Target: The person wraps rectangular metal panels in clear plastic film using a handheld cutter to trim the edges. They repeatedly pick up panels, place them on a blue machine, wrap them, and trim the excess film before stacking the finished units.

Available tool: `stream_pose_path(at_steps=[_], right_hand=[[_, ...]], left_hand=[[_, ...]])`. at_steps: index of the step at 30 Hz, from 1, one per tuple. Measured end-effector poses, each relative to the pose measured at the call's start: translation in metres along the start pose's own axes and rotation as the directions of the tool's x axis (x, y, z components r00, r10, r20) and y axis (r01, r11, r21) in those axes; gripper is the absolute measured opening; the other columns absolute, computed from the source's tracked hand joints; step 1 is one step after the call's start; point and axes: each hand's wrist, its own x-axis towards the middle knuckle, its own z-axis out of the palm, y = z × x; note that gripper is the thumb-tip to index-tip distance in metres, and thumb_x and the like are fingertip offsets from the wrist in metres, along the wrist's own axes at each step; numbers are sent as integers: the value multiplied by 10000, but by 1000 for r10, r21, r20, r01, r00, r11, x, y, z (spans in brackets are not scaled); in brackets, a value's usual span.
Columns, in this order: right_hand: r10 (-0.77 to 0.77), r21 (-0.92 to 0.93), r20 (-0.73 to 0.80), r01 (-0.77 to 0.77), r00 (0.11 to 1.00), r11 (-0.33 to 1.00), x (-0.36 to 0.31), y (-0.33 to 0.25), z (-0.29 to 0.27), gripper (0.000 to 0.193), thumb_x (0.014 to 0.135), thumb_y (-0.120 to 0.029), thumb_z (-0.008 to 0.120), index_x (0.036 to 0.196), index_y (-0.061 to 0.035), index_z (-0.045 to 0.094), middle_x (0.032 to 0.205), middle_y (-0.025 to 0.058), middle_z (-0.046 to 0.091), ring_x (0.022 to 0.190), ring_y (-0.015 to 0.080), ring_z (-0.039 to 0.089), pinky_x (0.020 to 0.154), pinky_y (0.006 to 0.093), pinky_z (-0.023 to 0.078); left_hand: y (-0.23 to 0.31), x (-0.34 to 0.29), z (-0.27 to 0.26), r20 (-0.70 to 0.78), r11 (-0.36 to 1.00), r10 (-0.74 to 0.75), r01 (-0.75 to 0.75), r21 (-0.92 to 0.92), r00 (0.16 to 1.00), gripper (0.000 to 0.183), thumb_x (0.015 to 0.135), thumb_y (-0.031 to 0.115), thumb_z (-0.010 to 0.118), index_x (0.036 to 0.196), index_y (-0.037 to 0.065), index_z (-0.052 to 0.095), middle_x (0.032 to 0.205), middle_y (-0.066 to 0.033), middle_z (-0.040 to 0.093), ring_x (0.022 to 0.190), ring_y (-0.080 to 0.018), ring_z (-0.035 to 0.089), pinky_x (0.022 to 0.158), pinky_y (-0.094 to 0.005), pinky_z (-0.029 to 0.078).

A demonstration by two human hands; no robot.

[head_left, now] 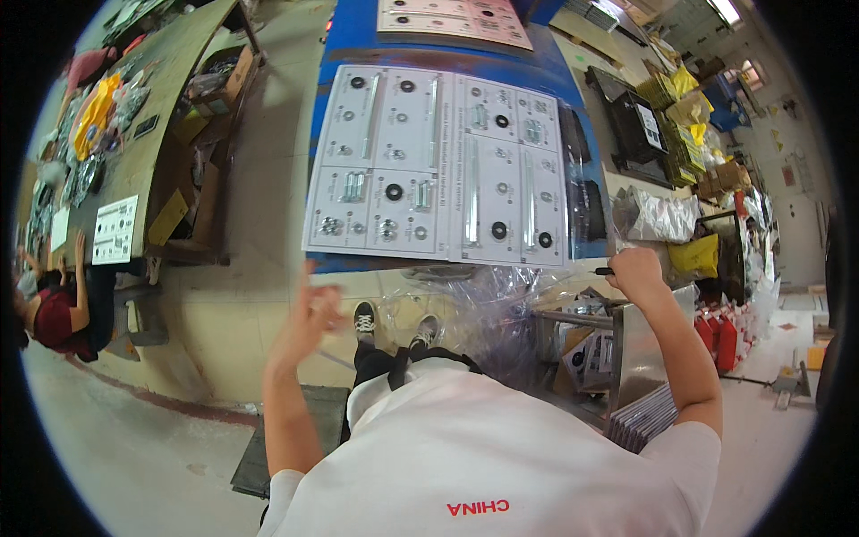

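Note:
A white printed card of hardware [452, 166] lies on a blue work table, with metal rods, black rings, washers and small screws set over its panels. Clear plastic film spreads past its right side and hangs off the near edge. In my right hand [637, 273], near the card's lower right corner, is a thin black-handled tool [605, 270] pointing left; its tip is too fine to make out. My left hand [315, 311] is just below the card's lower left corner, blurred, its index finger stretched toward the card and nothing visible in it.
Another hardware card [456, 20] lies at the table's far end. Loose clear film [501, 304] bunches below the near edge, beside a metal cart [640, 349] holding stacked sheets. At left, a person in a dark red top [55, 320] sits by a long bench [170, 80].

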Motion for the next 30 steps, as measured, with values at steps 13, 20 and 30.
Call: stream_pose_path(at_steps=[13,20,30], right_hand=[[-264,686,-463,531,846,498,152,-105,-75,283,907,-248,695,1135,-82,724,902,135,725,831,320,699,718,427,539],[73,424,-776,432,626,796,339,-215,-202,246,912,-335,711,1045,-129,710,901,104,696,828,304,713,707,424,569],[-13,327,-689,327,725,887,395,-240,-224,270,887,-291,702,1110,-140,714,922,114,686,840,301,710,712,450,565]], left_hand=[[51,104,-45,-21,890,20,-8,455,1000,258,1038,296,641,970,50,681,805,-2,664,693,-72,567,624,-246,458],[132,395,-24,-484,971,197,-102,215,853,457,973,443,678,1056,-4,708,882,-19,640,819,-110,557,750,-292,450],[152,418,-26,-354,996,81,-87,-1,932,278,885,291,781,902,20,718,803,23,621,764,-88,536,700,-283,433]])
